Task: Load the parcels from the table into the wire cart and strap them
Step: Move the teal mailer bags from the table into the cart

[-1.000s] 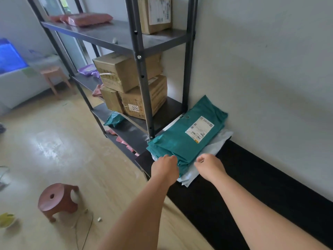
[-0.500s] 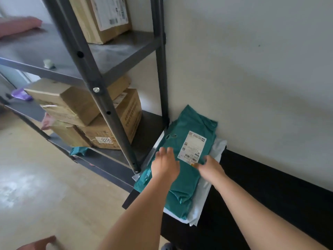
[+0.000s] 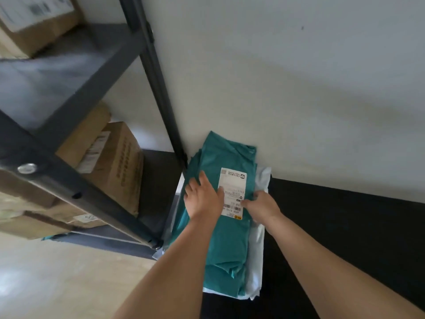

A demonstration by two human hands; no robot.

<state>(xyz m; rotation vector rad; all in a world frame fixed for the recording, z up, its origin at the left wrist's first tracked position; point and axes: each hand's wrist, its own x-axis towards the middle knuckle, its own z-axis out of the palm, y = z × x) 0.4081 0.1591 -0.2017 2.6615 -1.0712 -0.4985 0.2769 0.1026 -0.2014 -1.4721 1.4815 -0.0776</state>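
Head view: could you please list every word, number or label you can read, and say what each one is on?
"55", or similar, partly hidden: white sticker on the lowest cardboard box.
Shipping label on the teal parcel: barcode and print, too small to read.
Side print on the middle cardboard box: blurred, unreadable.
Paper label on the top-shelf box: blurred, unreadable.

top-left box (image 3: 34, 21) blurred and cropped, white parcel (image 3: 256, 261) mostly under teal parcel (image 3: 227, 245), label (image 3: 232, 187) print unreadable
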